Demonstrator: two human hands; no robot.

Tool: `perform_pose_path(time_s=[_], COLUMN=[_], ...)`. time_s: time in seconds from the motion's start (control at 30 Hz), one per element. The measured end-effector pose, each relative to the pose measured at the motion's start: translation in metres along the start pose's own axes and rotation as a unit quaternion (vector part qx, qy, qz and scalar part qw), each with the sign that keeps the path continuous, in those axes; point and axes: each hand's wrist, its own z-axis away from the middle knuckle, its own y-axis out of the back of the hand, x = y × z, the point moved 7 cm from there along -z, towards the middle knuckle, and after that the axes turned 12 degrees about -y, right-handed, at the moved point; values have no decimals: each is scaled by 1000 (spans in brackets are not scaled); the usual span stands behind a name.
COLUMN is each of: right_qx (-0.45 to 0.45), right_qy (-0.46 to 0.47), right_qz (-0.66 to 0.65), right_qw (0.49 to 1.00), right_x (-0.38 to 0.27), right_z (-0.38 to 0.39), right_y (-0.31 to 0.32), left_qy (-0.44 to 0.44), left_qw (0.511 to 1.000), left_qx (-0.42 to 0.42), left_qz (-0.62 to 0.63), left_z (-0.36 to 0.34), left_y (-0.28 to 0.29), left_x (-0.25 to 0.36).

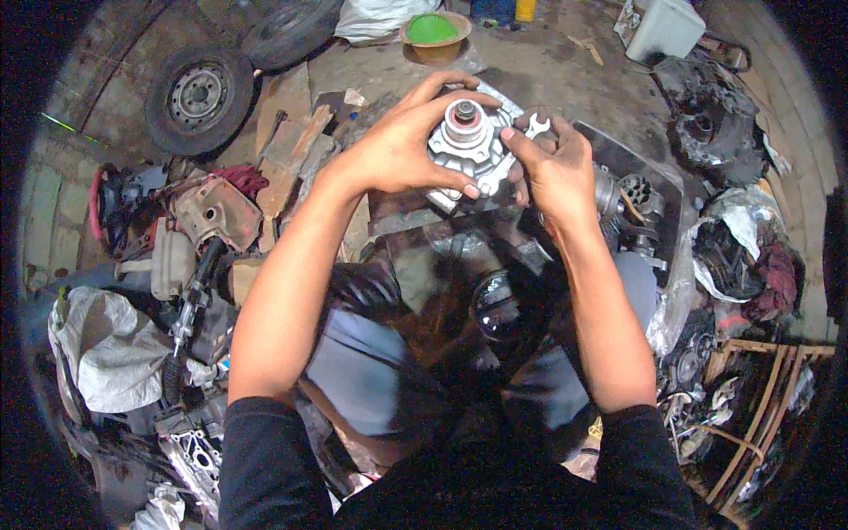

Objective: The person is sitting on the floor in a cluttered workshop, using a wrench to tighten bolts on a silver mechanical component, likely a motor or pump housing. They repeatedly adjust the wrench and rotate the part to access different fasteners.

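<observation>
In front of me is a silver cast-metal housing [464, 141] with a round stepped collar and a dark shaft end, circled by a reddish ring, pointing up. My left hand [402, 132] is wrapped round its left side, thumb along the near edge and fingers over the far edge. My right hand [558, 168] is closed on a wrench [536, 126] at the housing's right side. The wrench's open jaw sticks up past the fingers. Part of its shank is hidden by the hand, and I cannot tell whether its lower end touches the housing.
Just right of my right hand, a tray [676, 177] holds metal parts [640, 190]. Wheels with tyres [196, 99] lie at the far left, and a bowl with a green inside [435, 35] stands at the back. A white sack [110, 349] and a greasy gearbox-like casting [702, 124] flank the workspace.
</observation>
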Motion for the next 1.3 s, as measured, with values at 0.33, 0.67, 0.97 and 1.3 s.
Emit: perform_pose_path(time_s=[0.33, 0.67, 0.97, 1.3], right_qx=[26, -98, -82, -77], right_qy=[8, -31, -25, -42], right_qz=[-179, -88, -27, -51], right_qw=[983, 991, 996, 995], right_x=[-10, 29, 59, 60], right_z=[4, 79, 106, 108], right_y=[37, 23, 3, -5], left_qy=[1, -4, -5, -7], left_qw=[1000, 1000, 1000, 1000], left_qx=[-2, -3, -9, -21], left_qz=[-16, -22, -8, 6], left_z=[0, 1, 1, 1], left_y=[0, -1, 0, -1], left_x=[-2, -2, -3, -5])
